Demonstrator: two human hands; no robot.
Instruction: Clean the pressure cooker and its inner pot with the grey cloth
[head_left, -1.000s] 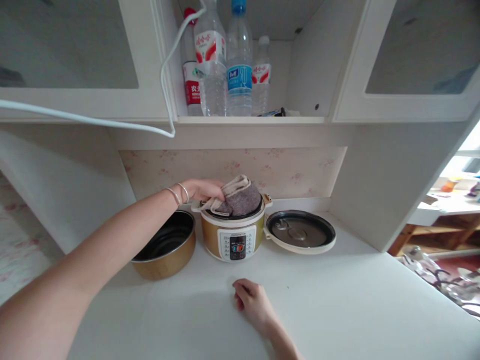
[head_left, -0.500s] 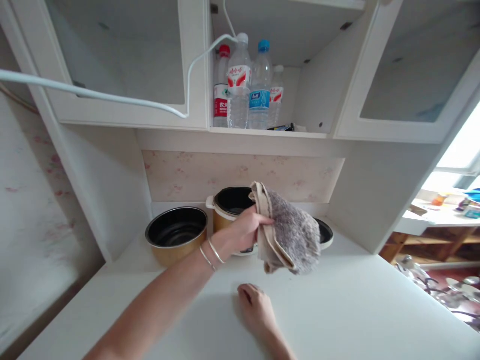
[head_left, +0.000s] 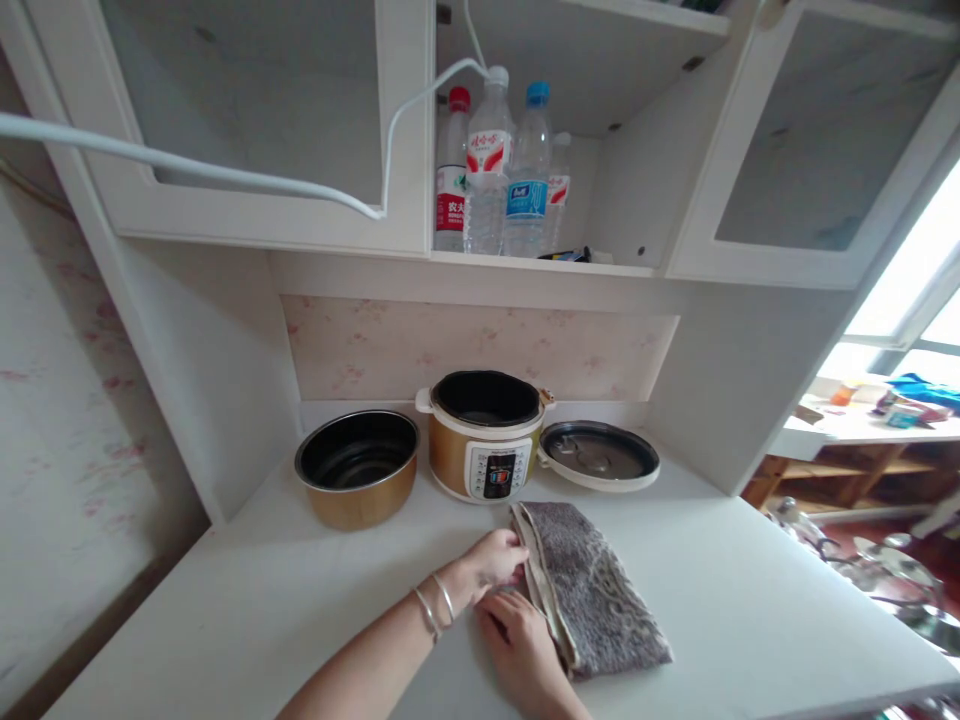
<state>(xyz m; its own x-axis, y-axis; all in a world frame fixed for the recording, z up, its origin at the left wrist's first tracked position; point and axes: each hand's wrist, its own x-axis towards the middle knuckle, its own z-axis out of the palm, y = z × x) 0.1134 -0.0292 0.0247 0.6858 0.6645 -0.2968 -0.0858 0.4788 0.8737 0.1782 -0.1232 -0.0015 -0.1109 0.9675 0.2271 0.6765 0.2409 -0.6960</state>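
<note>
A folded grey cloth with a beige edge [head_left: 592, 590] lies flat on the white countertop [head_left: 735, 610]. My left hand [head_left: 491, 560], with two silver bangles at the wrist, pinches the cloth's near left edge. Just below it, my right hand [head_left: 521, 645] rests with curled fingers against the same edge. Behind the cloth stands a gold electric cooker [head_left: 486, 436], its dark cavity open. Its inner pot [head_left: 358, 481] sits to its left and its lid [head_left: 598, 455] lies upside down to its right.
Several water bottles [head_left: 502, 165] stand on the open shelf above, between two glass-door cabinets. A white cable [head_left: 225, 180] runs across the left cabinet into the shelf. A cabinet side wall bounds the counter on the left. A cluttered table shows at far right.
My left hand lifted the cloth off the cooker, carried it toward me and laid it on the countertop. My right hand shifted to the cloth's edge. The view tilted upward.
</note>
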